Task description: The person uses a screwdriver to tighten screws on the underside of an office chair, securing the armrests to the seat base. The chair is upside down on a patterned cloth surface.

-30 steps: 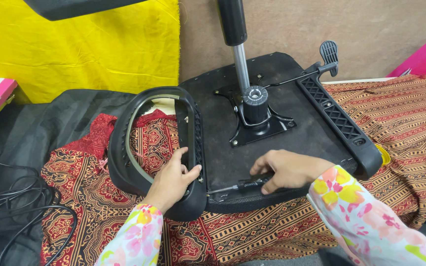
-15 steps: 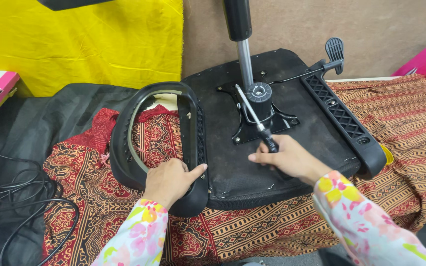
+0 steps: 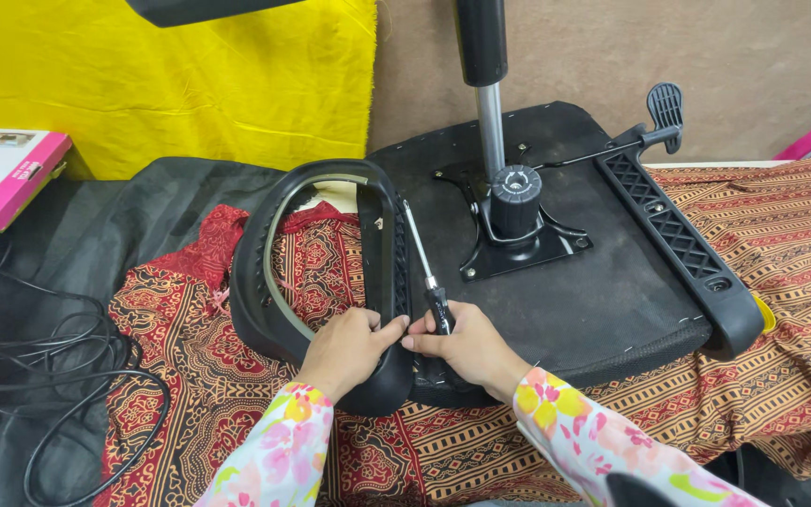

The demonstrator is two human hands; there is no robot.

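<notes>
A: What is the setting?

B: A brown wall (image 3: 706, 56) with a yellow cloth (image 3: 143, 84) hung at the left. Below lies a red and orange patterned cloth (image 3: 800, 244) over the work surface; whether that is a table cannot be told.

A: What is largest there?

B: An upturned black chair seat (image 3: 603, 310), its metal post (image 3: 492, 131) rising from a base plate in the middle. One black armrest (image 3: 678, 244) lies along the seat's far right edge and looks fitted. A second, loop-shaped armrest (image 3: 274, 282) stands against the near left edge.

A: So how far along is the work?

B: By my judgement, the right side is done and the loop is still being fixed on.

A: And the hands?

B: The left hand (image 3: 349, 349) curls its fingers around the loop's lower end, holding it to the seat. The right hand (image 3: 466, 347) is closed on a screwdriver's (image 3: 424, 272) black handle, its shaft running up alongside the loop.

A: Anything else?

B: Black cables (image 3: 49, 366) at the left, and a pink box (image 3: 2, 174).
</notes>
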